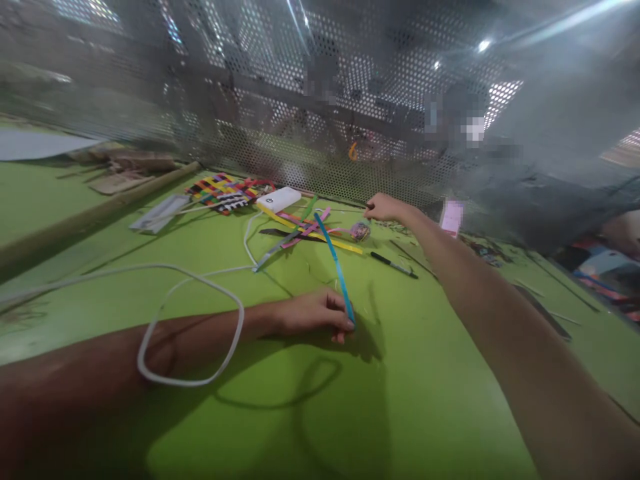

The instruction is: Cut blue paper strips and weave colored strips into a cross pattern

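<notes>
Green table spreads under a perforated metal screen at 12 o'clock. 1 white cable loops over the left forearm. A pile of coloured paper strips lies at 12 o'clock, a white power bank just behind it. Left hand, its grip pinched on a blue strip, rests at centre. Right hand reaches to 1 o'clock; whether its grip is loose or clenched I cannot tell.

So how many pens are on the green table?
1: a black pen lies on the green table, just below the outstretched right hand. Others may hide among the coloured strips.
</notes>
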{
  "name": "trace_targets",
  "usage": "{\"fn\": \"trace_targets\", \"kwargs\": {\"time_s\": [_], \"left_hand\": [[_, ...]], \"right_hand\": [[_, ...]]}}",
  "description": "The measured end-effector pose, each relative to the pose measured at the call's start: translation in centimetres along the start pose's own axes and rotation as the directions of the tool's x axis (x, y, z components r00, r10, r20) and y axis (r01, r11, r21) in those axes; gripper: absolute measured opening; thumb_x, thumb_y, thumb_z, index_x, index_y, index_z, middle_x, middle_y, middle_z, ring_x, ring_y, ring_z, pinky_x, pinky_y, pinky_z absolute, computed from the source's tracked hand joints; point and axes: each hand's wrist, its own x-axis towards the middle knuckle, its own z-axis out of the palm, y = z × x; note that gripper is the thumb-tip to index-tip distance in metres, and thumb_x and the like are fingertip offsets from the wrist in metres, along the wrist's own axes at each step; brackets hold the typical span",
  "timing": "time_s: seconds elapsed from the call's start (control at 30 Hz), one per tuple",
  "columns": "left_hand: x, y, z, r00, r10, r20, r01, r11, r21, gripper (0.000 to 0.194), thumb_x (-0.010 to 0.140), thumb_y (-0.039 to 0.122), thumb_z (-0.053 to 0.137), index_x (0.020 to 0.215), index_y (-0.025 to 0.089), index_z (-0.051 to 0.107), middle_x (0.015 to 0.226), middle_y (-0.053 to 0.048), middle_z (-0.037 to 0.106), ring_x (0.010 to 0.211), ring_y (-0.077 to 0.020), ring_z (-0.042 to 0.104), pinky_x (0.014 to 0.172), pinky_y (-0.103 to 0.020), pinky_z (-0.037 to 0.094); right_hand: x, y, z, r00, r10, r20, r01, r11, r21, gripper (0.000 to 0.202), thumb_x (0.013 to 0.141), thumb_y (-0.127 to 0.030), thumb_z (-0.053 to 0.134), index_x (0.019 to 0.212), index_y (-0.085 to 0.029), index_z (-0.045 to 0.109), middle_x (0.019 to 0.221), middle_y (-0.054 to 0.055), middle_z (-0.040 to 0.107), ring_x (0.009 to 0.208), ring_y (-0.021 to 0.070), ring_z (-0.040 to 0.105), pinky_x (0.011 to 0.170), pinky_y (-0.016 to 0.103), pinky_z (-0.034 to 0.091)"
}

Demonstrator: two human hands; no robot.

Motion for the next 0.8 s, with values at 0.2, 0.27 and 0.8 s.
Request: {"fn": "trace_targets", "kwargs": {"time_s": [0.2, 0.27, 0.8], "left_hand": [[0.3, -0.4, -0.1, 1.0, 0.0, 0.001, 0.0, 1.0, 0.028, 0.018, 0.078, 0.031, 0.075, 0.073, 0.014, 0.075, 0.064, -0.001, 0.068, 0.059, -0.0106, 0.06, 0.062, -0.023, 0.045], [0.2, -0.4, -0.1, 1.0, 0.009, 0.001, -0.009, 0.999, 0.04, 0.018, 0.079, 0.031, 0.074, 0.073, 0.014, 0.075, 0.064, -0.001, 0.068, 0.059, -0.0106, 0.059, 0.062, -0.023, 0.045], [0.0, -0.1, 0.1, 0.999, -0.003, -0.048, -0.001, 0.996, -0.087, 0.019, 0.08, 0.031, 0.08, 0.076, 0.013, 0.077, 0.063, -0.001, 0.069, 0.059, -0.0087, 0.06, 0.06, -0.02, 0.044]], "right_hand": [[0.6, -0.7, 0.4, 0.999, -0.036, -0.027, 0.034, 0.996, -0.08, 0.032, 0.091, -0.039, 0.069, 0.068, -0.016, 0.067, 0.058, -0.001, 0.059, 0.061, 0.013, 0.051, 0.064, 0.029, 0.038], [0.3, -0.8, 0.2, 0.998, -0.041, -0.04, 0.037, 0.994, -0.101, 0.039, 0.095, -0.044, 0.067, 0.069, -0.016, 0.064, 0.059, -0.003, 0.057, 0.059, 0.0109, 0.05, 0.064, 0.028, 0.039], [-3.2, -3.5, -0.2, 0.902, 0.081, -0.424, -0.129, 0.988, -0.087, 0.024, 0.097, -0.023, 0.054, 0.097, -0.007, 0.071, 0.097, 0.015, 0.073, 0.079, 0.0144, 0.053, 0.069, 0.032, 0.03]]}}
